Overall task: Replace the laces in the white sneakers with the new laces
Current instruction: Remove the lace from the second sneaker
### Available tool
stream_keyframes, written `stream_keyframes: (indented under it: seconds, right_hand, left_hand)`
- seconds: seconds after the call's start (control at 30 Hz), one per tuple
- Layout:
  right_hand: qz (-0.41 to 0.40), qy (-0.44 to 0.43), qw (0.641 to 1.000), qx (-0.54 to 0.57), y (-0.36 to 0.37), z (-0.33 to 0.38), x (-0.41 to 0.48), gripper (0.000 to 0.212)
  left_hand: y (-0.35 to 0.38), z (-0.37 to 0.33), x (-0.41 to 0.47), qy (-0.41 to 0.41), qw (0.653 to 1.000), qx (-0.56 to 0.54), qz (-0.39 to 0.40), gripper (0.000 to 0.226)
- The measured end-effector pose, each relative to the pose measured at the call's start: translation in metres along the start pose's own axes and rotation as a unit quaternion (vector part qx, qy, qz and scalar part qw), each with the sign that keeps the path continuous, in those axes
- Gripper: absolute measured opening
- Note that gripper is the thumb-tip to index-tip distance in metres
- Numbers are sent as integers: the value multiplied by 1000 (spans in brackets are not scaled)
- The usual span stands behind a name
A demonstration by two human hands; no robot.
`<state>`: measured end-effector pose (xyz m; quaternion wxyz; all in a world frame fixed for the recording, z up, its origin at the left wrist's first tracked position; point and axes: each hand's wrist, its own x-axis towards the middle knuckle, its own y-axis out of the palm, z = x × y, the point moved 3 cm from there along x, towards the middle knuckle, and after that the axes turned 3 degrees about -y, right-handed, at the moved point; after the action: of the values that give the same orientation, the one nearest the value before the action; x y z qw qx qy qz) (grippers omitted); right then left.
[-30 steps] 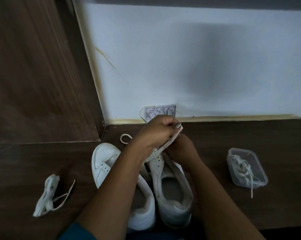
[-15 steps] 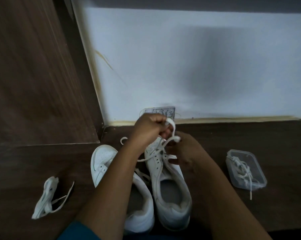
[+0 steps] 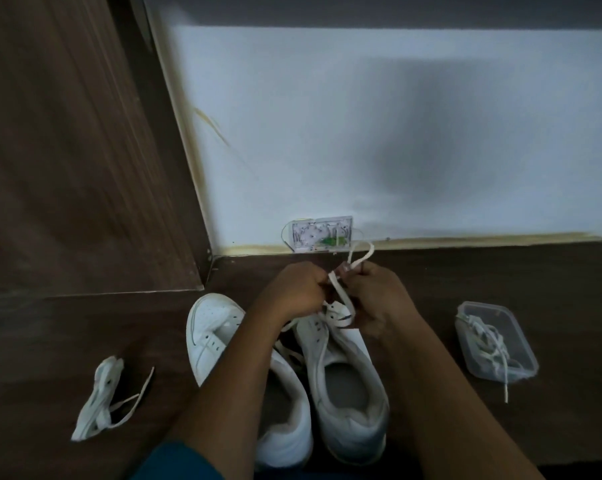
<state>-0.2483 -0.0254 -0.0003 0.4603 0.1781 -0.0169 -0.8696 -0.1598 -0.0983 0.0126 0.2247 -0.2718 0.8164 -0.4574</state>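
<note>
Lace rises from the toe-end eyelets of the right sneaker, which stands heel towards the person, into both grips just above. Left hand and right hand each pinch it (the right is nearer the free loop).

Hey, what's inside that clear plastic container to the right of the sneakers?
A loose tangle of white laces lies in the clear container, one end trailing over its near rim onto the wooden surface. Anything beneath the tangle is covered, and the laces cannot be counted.
</note>
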Motion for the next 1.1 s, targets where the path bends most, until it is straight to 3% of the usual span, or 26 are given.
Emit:
stream_keyframes:
  seconds: [0.1,0.17,0.27,0.33,0.43,0.53,0.6,0.63,0.67,0.73,0.77,0.8,0.87,1.0,1.1]
  right_hand:
    - [34,14,998,-48,-2,-2,0,23]
    - [73,13,988,-135,-1,-3,-5,27]
    - [88,-23,944,-317,8,-6,-8,20]
    - [71,-78,915,-388,13,-7,-7,9]
    - [35,-107,910,-399,15,-10,-3,24]
    - [11,-62,935,-349,11,-14,0,25]
    - [-1,-30,959,-282,9,-12,-3,26]
    - [-3,-20,971,-237,8,-11,-4,31]
    - [0,-10,981,-192,7,-10,-5,34]
    - [11,7,994,-106,7,-8,-7,32]
    - [11,11,997,-77,8,-8,-7,31]
    - [6,14,998,-61,9,-8,-7,31]
    - [-3,19,999,-46,12,-7,-9,37]
    - [-10,20,999,-47,10,-8,-9,32]
    - [-57,0,986,-157,2,-13,0,19]
  left_hand:
    - [-15,-2,-1,-41,985,-160,-57,20]
    - [-34,-10,-12,-38,931,-346,-106,26]
    - [-62,-44,-33,86,842,-517,-127,31]
    - [-80,-68,-50,177,804,-551,-137,32]
    - [-102,-86,-72,266,757,-580,-140,37]
    - [-109,-82,-81,291,741,-586,-151,34]
    - [-106,-74,-77,248,715,-640,-132,31]
    - [-100,-67,-70,195,716,-659,-124,30]
    - [-90,-56,-61,118,756,-629,-135,31]
    - [-68,-34,-42,-1,911,-380,-160,22]
    - [-54,-26,-33,-14,962,-243,-126,10]
    - [-36,-17,-24,-21,991,-121,-63,14]
    - [-8,1,-9,-28,999,33,29,26]
    - [4,11,0,-32,998,42,23,26]
    - [10,10,4,-19,995,95,21,34]
